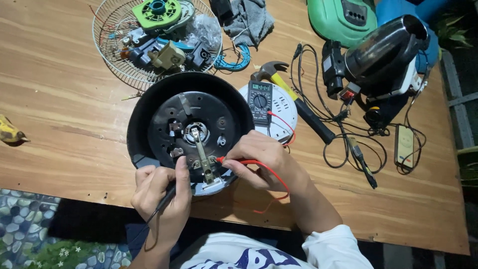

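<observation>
A round black appliance base (149,107) lies upside down on the wooden table (59,99), its metal underside and a brass strip (201,149) showing. My left hand (162,197) grips a black test probe (167,197) and points it at the contacts near the base's front edge. My right hand (256,159) pinches a red test probe (221,160) with its tip close to the brass strip. Red wire runs from it to a dark multimeter (260,102) lying just right of the base.
A wire fan guard (112,45) holds loose parts at the back. A hammer (298,104), a grey cloth (249,20), a black kettle body (386,47), black cables (348,129) and a green casing (338,20) lie to the right. A yellow scrap (10,130) sits far left.
</observation>
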